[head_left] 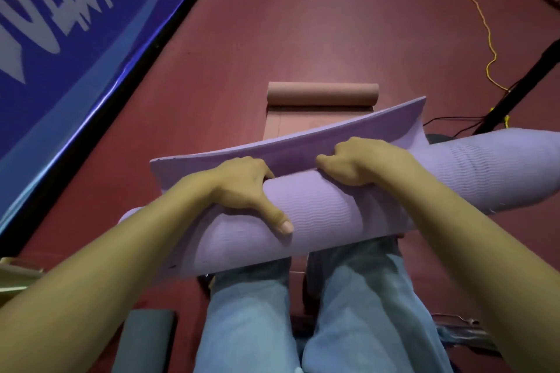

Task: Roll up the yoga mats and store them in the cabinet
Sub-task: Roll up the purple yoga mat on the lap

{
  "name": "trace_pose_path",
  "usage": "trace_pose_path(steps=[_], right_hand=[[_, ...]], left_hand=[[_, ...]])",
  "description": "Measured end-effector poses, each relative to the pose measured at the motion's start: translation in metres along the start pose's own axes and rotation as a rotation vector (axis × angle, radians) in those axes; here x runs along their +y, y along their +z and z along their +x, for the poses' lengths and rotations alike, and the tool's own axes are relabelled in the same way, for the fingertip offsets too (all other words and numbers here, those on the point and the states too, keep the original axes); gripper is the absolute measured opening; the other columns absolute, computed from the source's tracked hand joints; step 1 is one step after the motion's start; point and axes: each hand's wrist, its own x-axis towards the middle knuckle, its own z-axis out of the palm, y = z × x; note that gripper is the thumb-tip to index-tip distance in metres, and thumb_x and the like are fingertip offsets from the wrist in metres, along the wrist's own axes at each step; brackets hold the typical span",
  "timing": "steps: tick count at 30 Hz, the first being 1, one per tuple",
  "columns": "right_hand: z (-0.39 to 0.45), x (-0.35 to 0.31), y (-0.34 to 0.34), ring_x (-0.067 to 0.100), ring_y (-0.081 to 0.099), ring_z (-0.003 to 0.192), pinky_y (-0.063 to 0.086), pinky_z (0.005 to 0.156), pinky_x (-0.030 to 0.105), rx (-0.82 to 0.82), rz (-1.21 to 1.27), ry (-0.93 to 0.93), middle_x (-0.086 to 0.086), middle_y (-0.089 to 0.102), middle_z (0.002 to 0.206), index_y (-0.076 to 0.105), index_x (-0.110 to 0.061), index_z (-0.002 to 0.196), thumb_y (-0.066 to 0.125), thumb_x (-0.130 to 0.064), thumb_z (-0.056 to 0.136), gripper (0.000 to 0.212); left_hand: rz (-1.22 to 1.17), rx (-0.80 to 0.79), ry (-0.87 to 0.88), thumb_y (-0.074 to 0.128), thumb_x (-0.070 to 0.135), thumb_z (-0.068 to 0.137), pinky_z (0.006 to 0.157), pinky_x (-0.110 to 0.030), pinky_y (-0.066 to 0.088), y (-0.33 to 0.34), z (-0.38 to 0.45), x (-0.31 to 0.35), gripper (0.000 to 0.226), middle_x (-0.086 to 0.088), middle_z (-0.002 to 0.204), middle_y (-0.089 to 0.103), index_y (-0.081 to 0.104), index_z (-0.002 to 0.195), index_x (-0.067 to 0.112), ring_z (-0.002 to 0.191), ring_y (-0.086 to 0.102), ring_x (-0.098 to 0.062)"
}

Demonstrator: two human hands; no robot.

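A purple yoga mat (318, 212), mostly rolled, lies across my knees above the red floor. Its loose end flap (303, 139) stands up on the far side of the roll. My left hand (245, 188) grips the roll from above, thumb stretched along the near side and fingers tucked between roll and flap. My right hand (360, 160) curls over the top of the roll at the flap's base. Beyond them a pink yoga mat (321, 94) lies on the floor, partly rolled, with a short flat stretch toward me.
A blue banner (75, 39) with white lettering runs along the left. A yellow cord (485, 27) and a black stand leg (521, 82) cross the floor at the right. A grey block (145, 339) sits by my left leg. My jeans (303, 321) fill the bottom centre.
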Motion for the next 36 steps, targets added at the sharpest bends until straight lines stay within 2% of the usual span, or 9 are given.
trace_pose_path(steps=[7,12,18,21,23,25,28,32,36], right_hand=[[-0.017,0.008,0.016,0.029,0.05,0.133,0.038,0.104,0.042,-0.332,0.223,0.031,0.005,0.048,0.154,0.057,-0.028,0.142,0.037,-0.057,0.099,0.056],[-0.024,0.009,0.023,0.031,0.053,0.077,0.041,0.068,0.036,0.356,0.081,-0.063,0.01,0.065,0.093,0.057,-0.017,0.075,0.044,-0.049,0.095,0.04],[-0.051,0.006,0.046,0.032,0.056,0.087,0.042,0.071,0.041,0.693,0.099,-0.219,0.005,0.063,0.088,0.063,-0.015,0.08,0.047,-0.042,0.095,0.035],[-0.089,-0.005,0.074,0.023,0.046,0.073,0.038,0.064,0.038,0.948,0.427,-0.33,-0.001,0.052,0.072,0.053,-0.016,0.068,0.061,-0.03,0.087,0.025],[-0.116,-0.02,0.1,0.012,0.043,0.058,0.036,0.057,0.036,0.697,0.75,-0.236,-0.007,0.046,0.057,0.043,-0.019,0.061,0.063,-0.043,0.087,0.04],[-0.124,-0.035,0.128,0.005,0.049,0.052,0.043,0.056,0.032,0.129,1.089,-0.048,-0.009,0.056,0.054,0.051,-0.019,0.069,0.068,-0.063,0.085,0.05],[-0.108,-0.046,0.164,0.019,0.066,0.067,0.052,0.057,0.028,-0.45,1.782,0.142,0.002,0.073,0.081,0.058,-0.011,0.098,0.09,-0.068,0.055,0.078],[-0.068,-0.051,0.163,0.033,0.067,0.111,0.05,0.102,0.058,-0.128,2.408,0.145,0.015,0.071,0.118,0.076,-0.006,0.111,0.102,-0.052,0.034,0.093],[-0.039,-0.056,0.135,0.03,0.072,0.1,0.059,0.084,0.054,0.057,2.481,0.144,0.011,0.074,0.116,0.067,-0.01,0.126,0.104,-0.045,0.023,0.114]], left_hand=[[-0.441,-0.38,0.035,0.093,0.037,0.06,0.078,-0.028,0.057,0.033,-0.011,-0.002,0.047,0.001,0.102,0.08,0.077,0.1,0.019,0.095,0.076,-0.018],[-0.425,-0.268,0.096,0.09,0.054,0.054,0.084,-0.035,0.059,0.029,-0.002,-0.008,0.061,0.003,0.103,0.079,0.078,0.104,0.021,0.097,0.075,-0.017],[-0.492,0.06,0.167,0.082,0.06,0.063,0.093,-0.043,0.059,0.01,0.006,-0.024,0.058,0.005,0.105,0.079,0.08,0.11,0.025,0.101,0.074,-0.019],[-0.426,0.304,0.141,0.077,0.058,0.074,0.086,-0.043,0.058,0.003,0.014,-0.033,0.034,0.009,0.09,0.079,0.082,0.095,0.032,0.087,0.073,-0.011],[-0.305,0.533,0.126,0.079,0.045,0.083,0.081,-0.039,0.058,0.005,0.021,-0.035,0.014,0.013,0.083,0.077,0.081,0.087,0.032,0.081,0.071,-0.008],[-0.19,0.728,0.141,0.082,0.035,0.084,0.082,-0.042,0.057,0.009,0.027,-0.033,0.008,0.015,0.088,0.072,0.075,0.086,0.033,0.086,0.067,-0.011],[-0.188,0.681,0.078,0.08,0.042,0.085,0.105,-0.045,0.047,0.006,0.033,-0.037,0.045,0.001,0.129,0.06,0.065,0.126,0.03,0.121,0.056,-0.02],[-0.368,0.131,-0.078,0.051,0.076,0.079,0.123,-0.041,0.024,0.004,0.029,-0.034,0.097,0.004,0.167,0.03,0.034,0.16,0.026,0.15,0.033,-0.019],[-0.065,0.358,0.059,0.038,0.093,0.07,0.08,-0.044,0.054,0.001,0.022,-0.027,0.075,0.008,0.092,0.074,0.075,0.101,0.037,0.084,0.066,-0.017]])
